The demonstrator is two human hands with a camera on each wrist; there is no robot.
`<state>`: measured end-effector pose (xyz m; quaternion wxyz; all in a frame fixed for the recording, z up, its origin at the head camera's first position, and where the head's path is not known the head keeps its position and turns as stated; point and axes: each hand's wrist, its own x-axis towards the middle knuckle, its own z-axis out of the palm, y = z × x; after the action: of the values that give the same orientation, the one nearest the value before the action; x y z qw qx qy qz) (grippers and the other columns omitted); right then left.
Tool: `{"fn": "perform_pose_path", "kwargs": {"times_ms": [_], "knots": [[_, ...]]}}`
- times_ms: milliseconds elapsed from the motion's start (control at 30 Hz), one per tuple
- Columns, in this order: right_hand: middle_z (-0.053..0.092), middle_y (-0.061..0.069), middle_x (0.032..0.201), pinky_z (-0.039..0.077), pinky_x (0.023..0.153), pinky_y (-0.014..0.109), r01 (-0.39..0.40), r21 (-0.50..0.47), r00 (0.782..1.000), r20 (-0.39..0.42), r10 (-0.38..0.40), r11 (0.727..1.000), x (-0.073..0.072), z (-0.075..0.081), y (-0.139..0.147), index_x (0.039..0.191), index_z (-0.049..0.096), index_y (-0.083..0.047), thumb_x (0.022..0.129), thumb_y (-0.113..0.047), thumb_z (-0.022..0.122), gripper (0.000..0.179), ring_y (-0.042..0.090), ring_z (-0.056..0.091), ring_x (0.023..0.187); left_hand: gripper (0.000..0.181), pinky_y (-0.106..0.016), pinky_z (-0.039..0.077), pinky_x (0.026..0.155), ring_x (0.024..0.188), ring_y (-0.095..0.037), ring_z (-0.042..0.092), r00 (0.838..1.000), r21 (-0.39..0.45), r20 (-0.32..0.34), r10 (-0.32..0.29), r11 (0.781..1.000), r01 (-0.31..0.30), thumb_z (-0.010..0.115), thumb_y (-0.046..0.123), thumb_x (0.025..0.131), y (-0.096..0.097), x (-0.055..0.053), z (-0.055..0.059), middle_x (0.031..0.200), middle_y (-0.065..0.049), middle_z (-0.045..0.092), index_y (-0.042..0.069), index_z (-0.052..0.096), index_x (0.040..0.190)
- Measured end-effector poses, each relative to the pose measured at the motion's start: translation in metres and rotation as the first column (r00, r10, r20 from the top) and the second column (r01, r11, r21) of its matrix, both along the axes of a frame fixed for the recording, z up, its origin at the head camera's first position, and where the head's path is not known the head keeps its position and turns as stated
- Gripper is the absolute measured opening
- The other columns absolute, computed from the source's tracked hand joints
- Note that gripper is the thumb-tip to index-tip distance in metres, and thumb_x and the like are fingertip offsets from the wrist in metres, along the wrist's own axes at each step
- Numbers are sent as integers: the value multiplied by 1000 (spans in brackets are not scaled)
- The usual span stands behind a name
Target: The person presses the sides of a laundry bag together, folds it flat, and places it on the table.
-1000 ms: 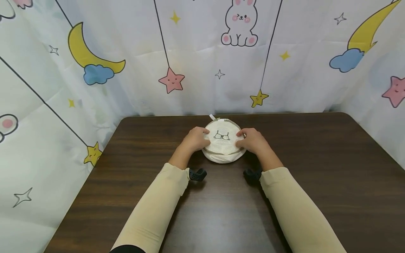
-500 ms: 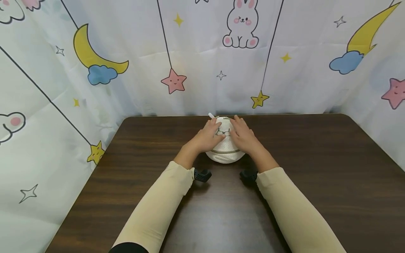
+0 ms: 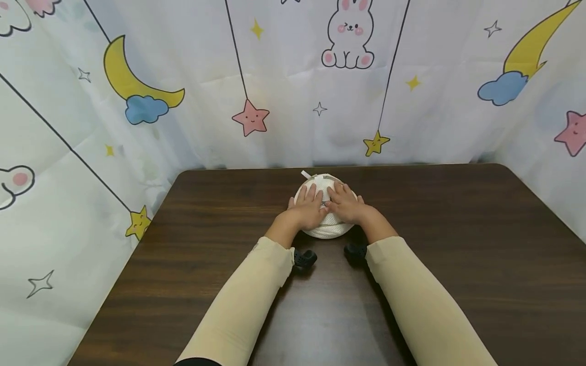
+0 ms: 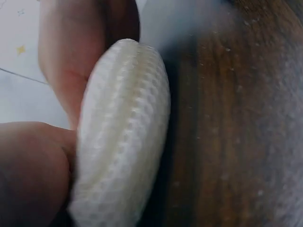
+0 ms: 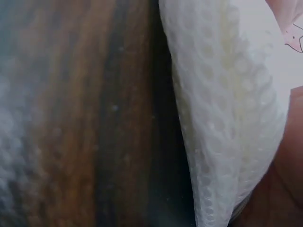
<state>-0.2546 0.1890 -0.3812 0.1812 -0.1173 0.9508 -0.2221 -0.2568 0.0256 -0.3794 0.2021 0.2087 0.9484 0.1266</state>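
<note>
A round white mesh laundry bag [image 3: 326,233] lies at the far middle of the table, a pale tag [image 3: 305,175] sticking out at its back left. Both hands rest on its top with fingers spread and fairly straight, thumbs close together. My left hand [image 3: 308,208] covers the left half, and my right hand [image 3: 347,206] the right. The small printed drawing is mostly hidden under them. Close up in the left wrist view, the bag's padded mesh side [image 4: 125,127] bulges beside the fingers. The right wrist view shows its mesh edge [image 5: 218,113] low over the wood.
The dark wooden table [image 3: 220,218] spreads around the bag, its back edge just behind it. A white curtain [image 3: 284,76] printed with moons, stars and a rabbit hangs behind and at the sides. Black wrist straps [image 3: 305,258] sit at both cuffs.
A second ago both hands pinched the bag's left and right sides. They then moved onto its top, fingers extended, and have since slid slightly toward the person.
</note>
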Motion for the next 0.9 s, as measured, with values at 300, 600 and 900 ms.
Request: {"fn": "perform_pose_path", "kwargs": {"times_ms": [300,600,900], "knots": [[-15,14,164,-5,115,67,-40,75,999,15,39,996,4,7,-4,159,6,-10,108,-33,29,61,35,-19,150,63,-59,-7,119,150,-24,-23,1000,-51,18,1,999,0,25,46,107,0,4,5,165,-1,-17,19,4,160],[-5,18,165,-2,114,69,-1,-35,998,-63,-1,999,9,-1,-3,159,10,-6,108,-35,28,61,37,-10,151,63,-59,3,120,153,-26,-13,999,67,-42,-28,997,31,26,46,107,-9,1,-2,167,-3,-9,19,6,160],[1,18,165,3,116,67,13,-69,971,-239,-29,998,15,6,6,158,12,-5,108,-38,30,63,39,-3,152,67,-68,4,115,154,-26,-7,974,207,-223,28,978,19,31,56,103,-23,-2,-5,167,-3,2,22,17,160]]}}
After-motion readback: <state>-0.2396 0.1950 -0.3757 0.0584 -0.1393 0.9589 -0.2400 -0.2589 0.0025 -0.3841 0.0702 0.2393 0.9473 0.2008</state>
